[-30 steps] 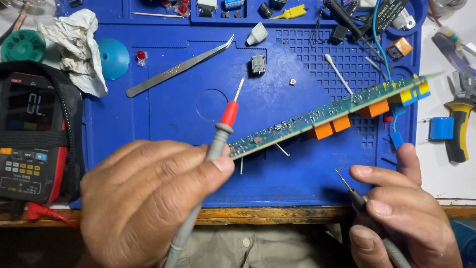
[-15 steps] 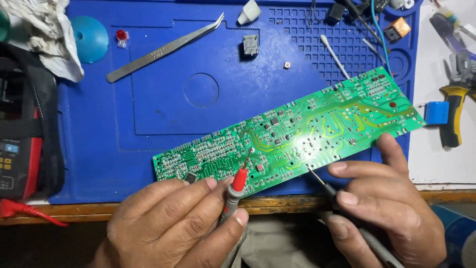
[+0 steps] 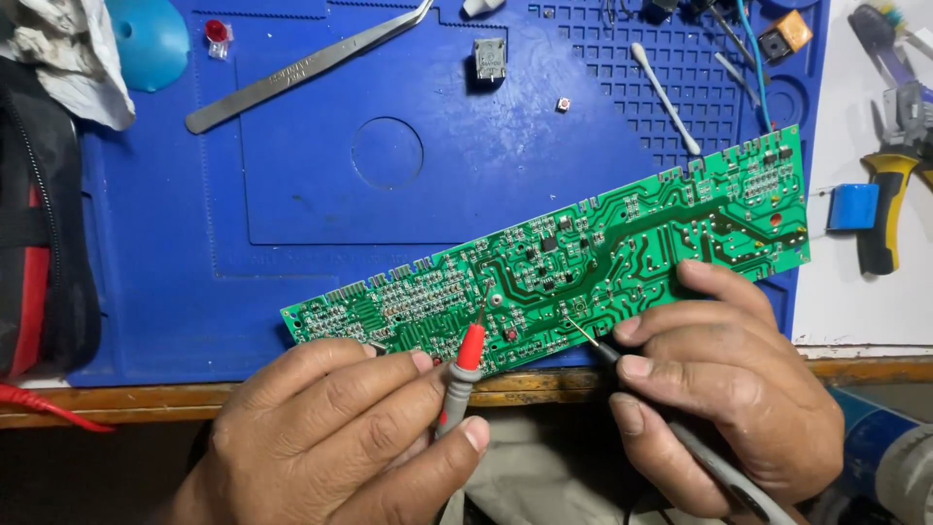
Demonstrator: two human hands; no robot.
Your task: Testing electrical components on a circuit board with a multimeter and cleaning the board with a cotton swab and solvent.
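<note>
A long green circuit board lies solder side up, slanting across the blue work mat. My left hand grips a red-tipped meter probe, whose needle touches the board near its middle. My right hand holds a black probe with its needle on a solder point just right of the red one. The fingers of my right hand also rest on the board's lower edge.
Long steel tweezers lie at the mat's upper left, with a small relay and a cotton swab to their right. A meter in a dark case sits at the left edge. Yellow-handled pliers and a blue capacitor lie at right.
The board has been turned from edge-on to flat with its solder side up. Both probes have come down onto its middle. The view has moved closer.
</note>
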